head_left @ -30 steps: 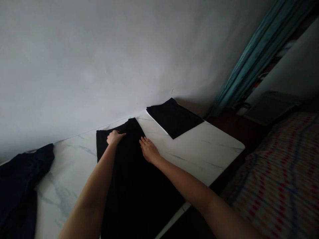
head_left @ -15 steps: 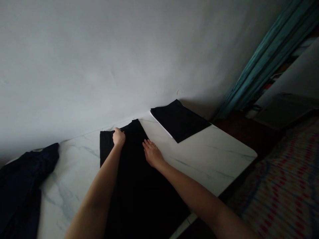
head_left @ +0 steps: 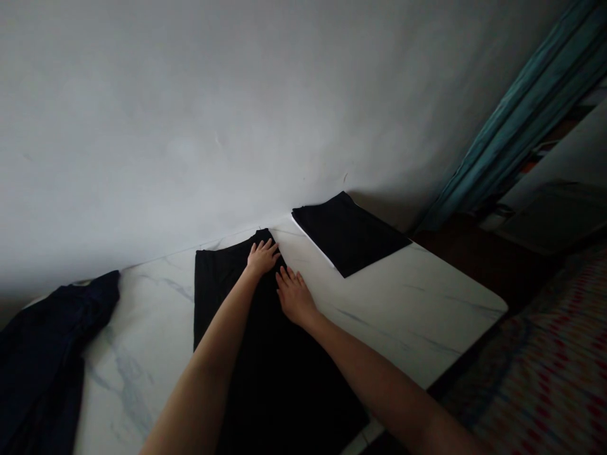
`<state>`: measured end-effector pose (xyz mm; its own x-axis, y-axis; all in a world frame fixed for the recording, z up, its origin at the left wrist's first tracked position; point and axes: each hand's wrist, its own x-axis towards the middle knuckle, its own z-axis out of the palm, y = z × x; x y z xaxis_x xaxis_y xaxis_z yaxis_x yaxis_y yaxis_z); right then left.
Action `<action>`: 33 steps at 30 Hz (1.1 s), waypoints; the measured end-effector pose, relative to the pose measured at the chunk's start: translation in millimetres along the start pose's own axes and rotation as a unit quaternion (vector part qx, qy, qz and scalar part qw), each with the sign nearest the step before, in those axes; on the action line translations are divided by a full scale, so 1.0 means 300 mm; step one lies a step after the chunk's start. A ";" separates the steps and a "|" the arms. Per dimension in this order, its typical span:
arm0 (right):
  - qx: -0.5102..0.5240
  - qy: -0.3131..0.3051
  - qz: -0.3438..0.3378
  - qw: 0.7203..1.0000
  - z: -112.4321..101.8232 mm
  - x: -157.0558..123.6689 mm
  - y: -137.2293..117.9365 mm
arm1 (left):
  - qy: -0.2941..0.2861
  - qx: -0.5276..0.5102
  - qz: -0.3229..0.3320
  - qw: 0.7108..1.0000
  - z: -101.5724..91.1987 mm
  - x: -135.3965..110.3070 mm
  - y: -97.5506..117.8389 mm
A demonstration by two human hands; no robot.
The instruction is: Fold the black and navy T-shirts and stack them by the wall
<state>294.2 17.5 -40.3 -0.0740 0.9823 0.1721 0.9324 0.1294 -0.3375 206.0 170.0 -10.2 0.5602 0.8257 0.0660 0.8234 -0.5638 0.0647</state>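
Left hand (head_left: 263,257) and right hand (head_left: 296,297) lie flat, unclamped, on long black cloth garment (head_left: 289,385) extending nearward from wall edge of white marbled table (head_left: 403,316).

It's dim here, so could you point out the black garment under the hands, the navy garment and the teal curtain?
Black garment (head_left: 284,373), head view: the lower middle of its cloth.
Navy garment (head_left: 45,354), head view: its visible middle.
Teal curtain (head_left: 516,120), head view: its visible middle folds.

- The left hand (head_left: 263,256) lay spread on the black garment (head_left: 284,373), near its top edge.
- The right hand (head_left: 296,296) rested along its right side.
- Folded black cloth (head_left: 349,234) and a navy garment (head_left: 42,354) flanked it.
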 end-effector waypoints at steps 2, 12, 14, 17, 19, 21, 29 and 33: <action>-0.006 -0.013 -0.008 1.000 -0.008 -0.004 0.002 | -0.033 -0.002 0.000 0.999 0.022 0.014 -0.008; 0.021 -0.138 -0.146 0.979 -0.103 -0.207 0.059 | -0.022 0.020 -0.003 1.000 0.044 -0.018 0.002; 0.031 -0.139 -0.173 0.975 -0.128 -0.303 0.075 | -0.023 0.022 -0.011 0.999 0.041 -0.016 0.008; 0.040 -0.152 -0.184 0.970 -0.170 -0.454 0.084 | -0.029 0.033 -0.023 0.999 0.039 -0.009 0.018; 0.044 -0.167 -0.182 0.968 -0.196 -0.544 0.082 | -0.028 0.043 -0.029 0.998 0.038 -0.007 0.025; 0.049 -0.174 -0.182 0.967 -0.215 -0.615 0.077 | -0.021 0.051 -0.034 0.998 0.034 -0.008 0.033; 0.072 -0.186 -0.183 0.963 -0.282 -0.770 0.071 | -0.026 0.028 -0.071 0.997 -0.004 -0.041 0.077; 0.066 -0.210 -0.209 0.953 -0.355 -0.761 0.081 | -0.014 -0.018 -0.010 1.000 -0.063 -0.103 0.031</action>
<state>371.3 -218.1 10.9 -0.5904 0.8050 -0.0587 0.7396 0.5104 -0.4386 194.5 138.9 7.1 0.5467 0.8366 0.0356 0.8307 -0.5472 0.1023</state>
